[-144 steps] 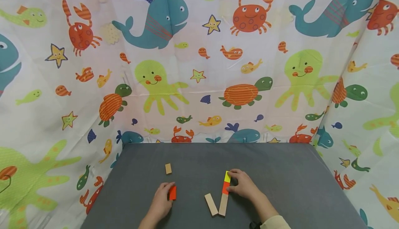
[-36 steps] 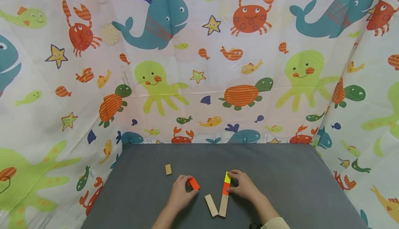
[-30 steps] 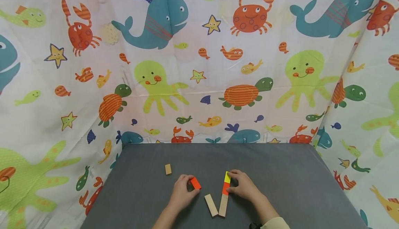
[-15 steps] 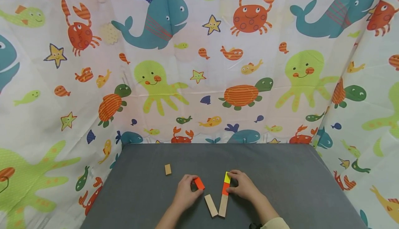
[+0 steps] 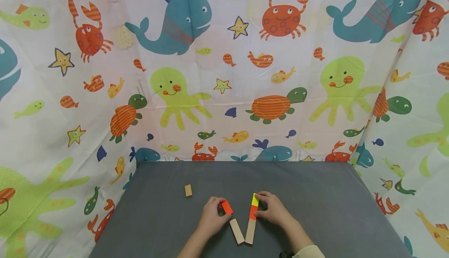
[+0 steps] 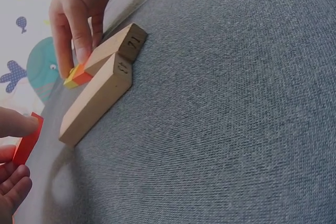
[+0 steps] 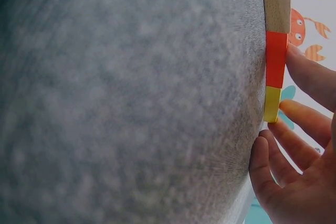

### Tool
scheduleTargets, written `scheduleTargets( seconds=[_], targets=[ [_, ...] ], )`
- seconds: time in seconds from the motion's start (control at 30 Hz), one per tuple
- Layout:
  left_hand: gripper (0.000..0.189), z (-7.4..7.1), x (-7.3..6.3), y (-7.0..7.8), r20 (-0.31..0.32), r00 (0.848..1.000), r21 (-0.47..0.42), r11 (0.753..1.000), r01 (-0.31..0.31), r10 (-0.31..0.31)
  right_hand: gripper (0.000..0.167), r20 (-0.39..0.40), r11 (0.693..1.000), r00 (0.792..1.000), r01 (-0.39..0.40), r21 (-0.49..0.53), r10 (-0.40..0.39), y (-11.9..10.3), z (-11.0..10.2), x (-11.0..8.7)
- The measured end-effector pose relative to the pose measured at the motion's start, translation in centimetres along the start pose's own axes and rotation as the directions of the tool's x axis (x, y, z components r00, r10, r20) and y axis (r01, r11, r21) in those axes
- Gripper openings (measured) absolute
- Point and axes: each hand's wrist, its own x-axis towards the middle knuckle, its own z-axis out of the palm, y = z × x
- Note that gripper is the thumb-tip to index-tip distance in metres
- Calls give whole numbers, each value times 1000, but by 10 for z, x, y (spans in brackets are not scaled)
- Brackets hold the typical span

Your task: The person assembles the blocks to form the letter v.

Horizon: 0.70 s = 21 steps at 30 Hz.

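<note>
While the left hand (image 5: 214,220) pinches a red block (image 5: 227,207) just above a plain bar (image 5: 236,231), the right hand (image 5: 275,210) rests fingertips on the striped bar (image 5: 251,219) — a small block (image 5: 188,190) lies apart. Left wrist view alone shows numbers on bar ends.

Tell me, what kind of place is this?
Probably a small play or recording corner, not a workshop: a gray cloth-covered table hemmed in by a sea-animal curtain, with little wooden blocks like the orange block laid out on it.
</note>
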Motion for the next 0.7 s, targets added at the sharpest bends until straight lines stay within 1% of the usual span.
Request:
scheduleTargets(
  seconds=[0.1, 0.3, 0.43, 0.57, 0.7],
  targets=[
    [48, 3, 2, 0, 9, 1000, 8, 1000, 0, 0, 67, -5, 1000, 1000, 1, -2, -1, -1, -1, 0],
    [49, 7, 5, 0, 19, 1000, 20, 1000, 24, -24, 67, 2, 1000, 1000, -9, 9, 9, -1, -2, 0],
    [49, 8, 5, 0, 24, 999, 15, 999, 37, -38, 68, 7, 1000, 1000, -3, 12, 3, -1, -1, 0],
    [50, 10, 5, 0, 27, 999, 19, 999, 37, -38, 68, 3, 1000, 1000, 1, 18, -1, -1, -2, -1],
    [50, 12, 6, -1, 41, 998, 25, 999, 47, -48, 67, -6, 1000, 1000, 8, 19, -8, 0, -2, -3]
  ],
)
